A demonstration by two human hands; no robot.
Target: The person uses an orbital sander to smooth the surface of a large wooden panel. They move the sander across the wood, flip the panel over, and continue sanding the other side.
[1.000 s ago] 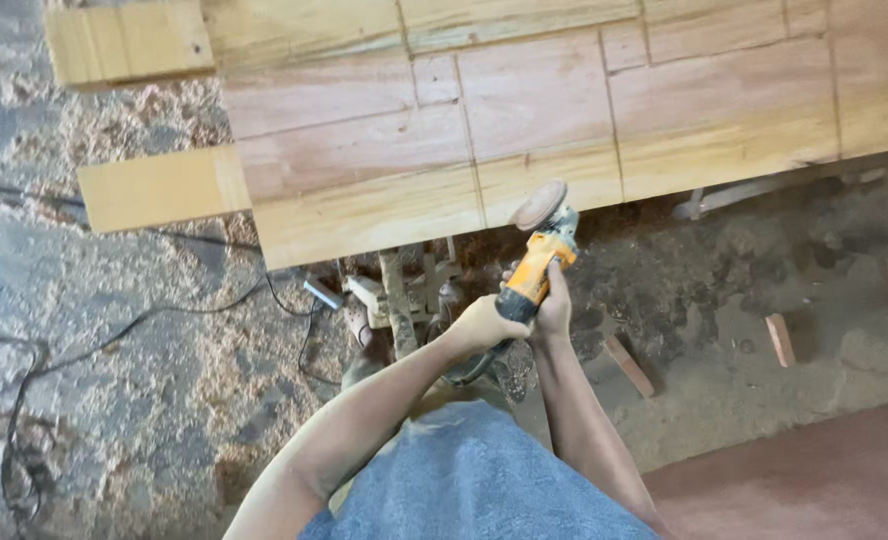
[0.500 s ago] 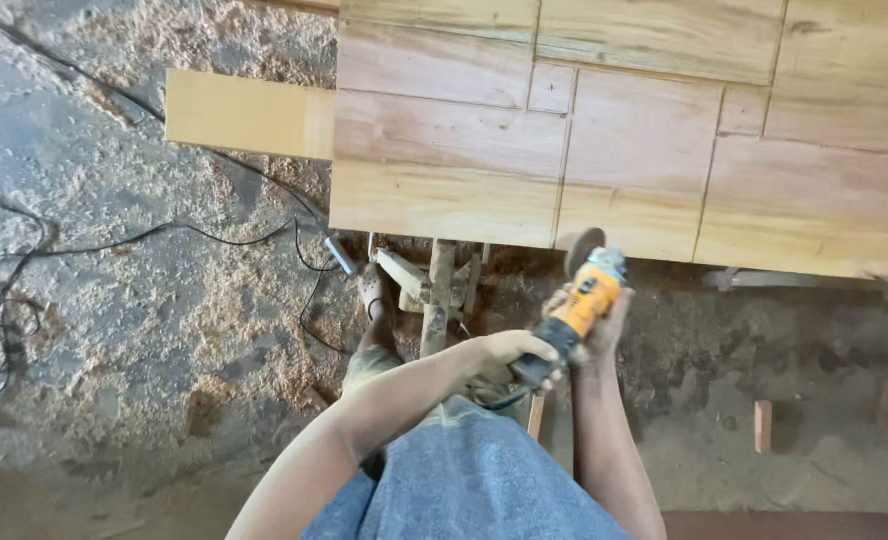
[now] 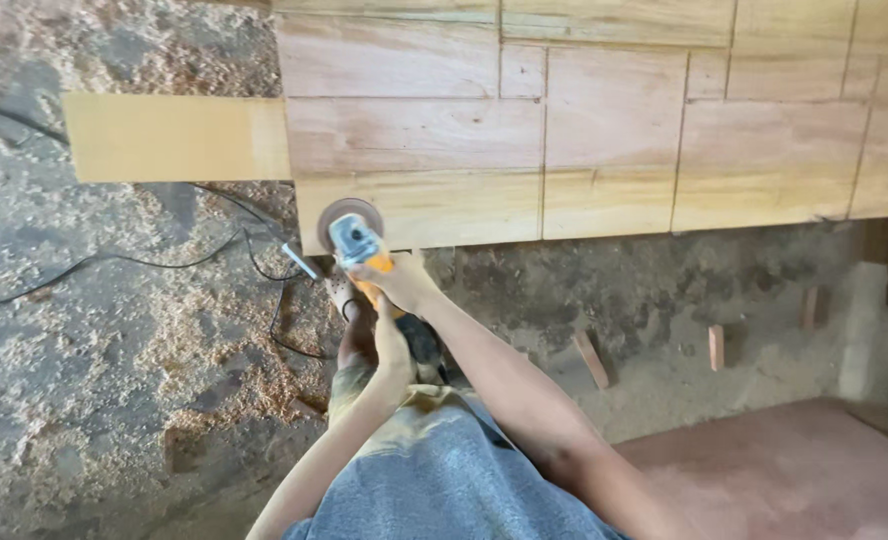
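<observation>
Orange angle grinder [image 3: 362, 250], its disc at the wooden panel [image 3: 584, 120] corner; right hand [image 3: 404, 283] and left hand [image 3: 389, 340] both grip it closed.

An orange-bodied angle grinder [image 3: 356, 245], its round sanding disc at the lower left corner of the wooden panel [image 3: 584, 120].

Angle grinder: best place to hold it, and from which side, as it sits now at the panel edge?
Grip the angle grinder by its orange body behind the head, from the near side. The disc faces the wooden panel, so the rear is the safe side. Both the right hand and left hand sit there.
</observation>
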